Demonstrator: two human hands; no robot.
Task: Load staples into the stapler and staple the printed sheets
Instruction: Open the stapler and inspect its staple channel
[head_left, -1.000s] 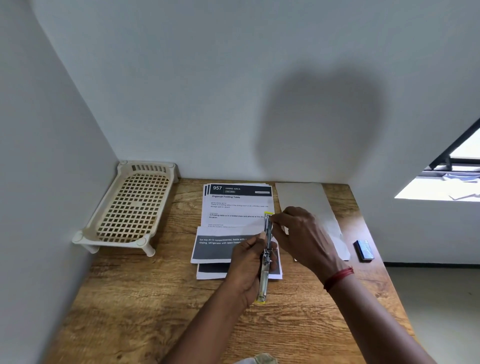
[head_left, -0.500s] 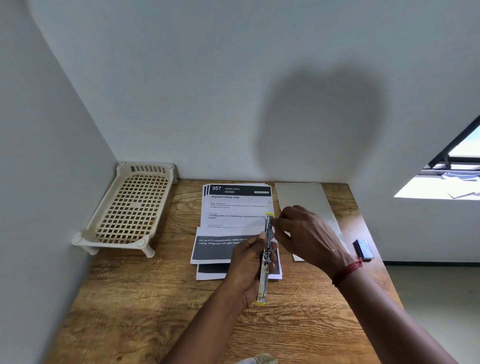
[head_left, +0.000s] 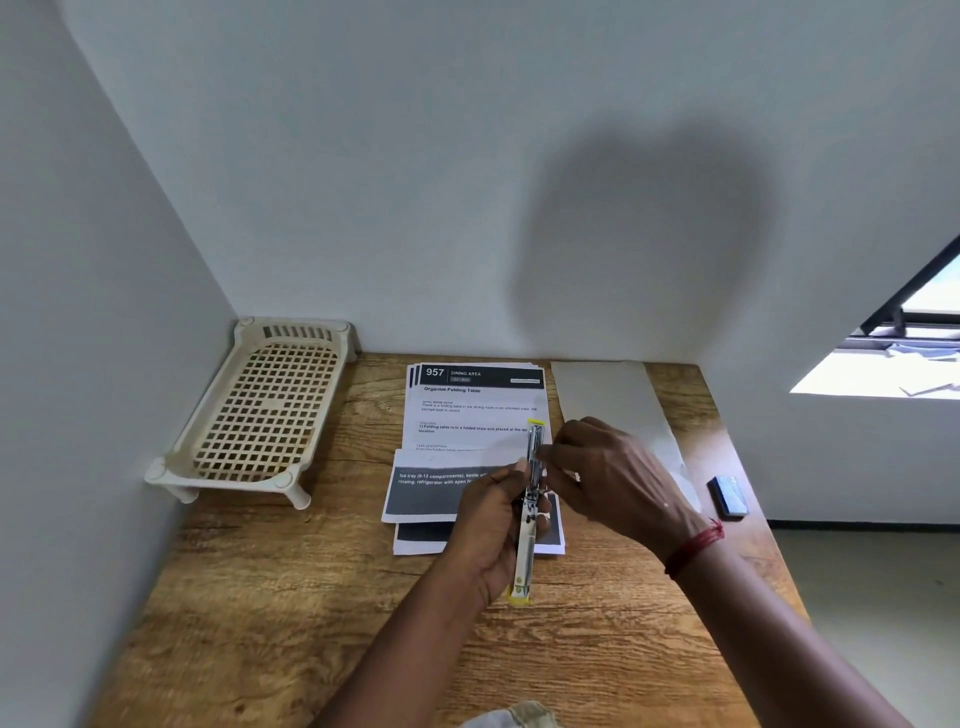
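The top printed sheet (head_left: 475, 410) reads "957 DINING AREA" on its dark header, with "Organize Folding Table" beneath.

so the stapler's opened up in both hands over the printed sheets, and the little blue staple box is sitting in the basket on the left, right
Not quite. The head view shows the staple box lying on the bare table at its right edge, not in the basket, which holds nothing visible. The rest is right: the left hand and right hand hold the opened stapler over the printed sheets.

One head-worn camera looks forward and down from the near edge of the surface (head_left: 322, 613), facing the far wall corner, close enough that both forearms fill the lower frame.
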